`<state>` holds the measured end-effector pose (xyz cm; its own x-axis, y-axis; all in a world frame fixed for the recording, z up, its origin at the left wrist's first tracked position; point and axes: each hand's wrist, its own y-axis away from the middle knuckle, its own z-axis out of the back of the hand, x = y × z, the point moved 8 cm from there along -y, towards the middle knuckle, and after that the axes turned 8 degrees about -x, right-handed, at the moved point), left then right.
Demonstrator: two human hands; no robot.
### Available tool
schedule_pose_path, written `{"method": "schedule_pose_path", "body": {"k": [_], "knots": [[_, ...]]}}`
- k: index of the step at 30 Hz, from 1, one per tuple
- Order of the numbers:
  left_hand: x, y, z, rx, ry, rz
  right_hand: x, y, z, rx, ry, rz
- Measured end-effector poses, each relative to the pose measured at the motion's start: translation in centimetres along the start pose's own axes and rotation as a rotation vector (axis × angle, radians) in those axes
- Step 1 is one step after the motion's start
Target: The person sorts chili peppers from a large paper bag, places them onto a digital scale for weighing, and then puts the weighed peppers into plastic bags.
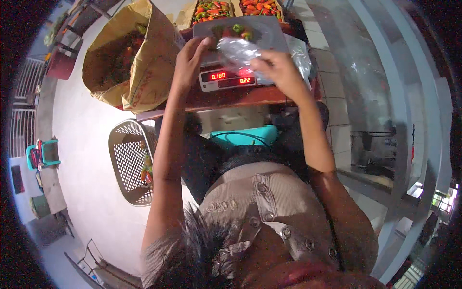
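Observation:
A clear plastic bag (pixel 238 52), crinkled and shiny, is pinched at its right side by my right hand (pixel 279 70). It hangs over the front of a digital scale (pixel 209 86) with lit red digits. Several green and reddish chili peppers (pixel 237 29) lie on the scale's grey pan (pixel 269 36), partly behind the bag. My left hand (pixel 190 60) is at the pan's left edge, its thumb and fingers apart, with nothing visible in them. A small gap shows between its fingertips and the bag.
A large brown paper sack (pixel 156 58) of peppers stands left of the scale. Two trays of red, orange and green peppers (pixel 211 10) sit behind it. More clear plastic (pixel 298 58) lies at the right. A white perforated basket (pixel 129 168) with some peppers is on the floor at left.

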<state>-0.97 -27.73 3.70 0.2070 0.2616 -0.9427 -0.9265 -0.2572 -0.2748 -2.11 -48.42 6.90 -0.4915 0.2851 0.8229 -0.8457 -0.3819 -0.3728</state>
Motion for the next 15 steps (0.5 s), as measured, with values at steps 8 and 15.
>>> {"method": "schedule_pose_path", "body": {"k": [8, 15], "knots": [[1.3, 1.2, 3.0, -0.049, 0.254, 0.236, 5.6, -1.7, -4.5, 0.096, 0.036, 0.175], [11.7, -4.3, 2.7, -0.051, -0.029, -0.061, 10.4, -0.4, -8.3, 0.072, 0.067, 0.34]]}}
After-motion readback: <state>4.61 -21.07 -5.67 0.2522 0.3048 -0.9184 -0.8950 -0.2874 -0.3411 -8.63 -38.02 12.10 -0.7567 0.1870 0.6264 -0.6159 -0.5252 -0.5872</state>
